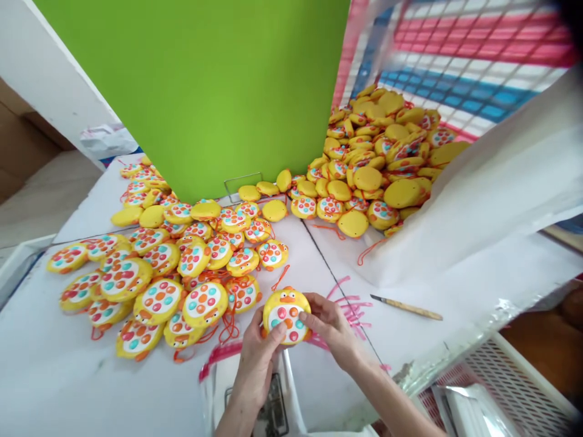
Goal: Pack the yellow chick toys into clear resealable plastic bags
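Both of my hands hold a round yellow duck-faced pop toy [288,308] just above the near edge of the table. Its white front, dotted with red, orange and teal bumps, faces me. My left hand [259,349] grips the lower left side, thumb on the front. On the right side, my right hand [331,328] has its thumb against the bumps and its fingers curled behind. An orange cord loop [280,277] shows above the toy. Many like toys [157,300] lie spread in an overlapping group to the left.
A larger heap of yellow toys [367,178] rises at the back right, beside a white sheet [473,176]. A tall green panel [218,91] stands behind. A slim knife [406,307] lies on the table at right, past pink marks. Below right is a white basket [523,376].
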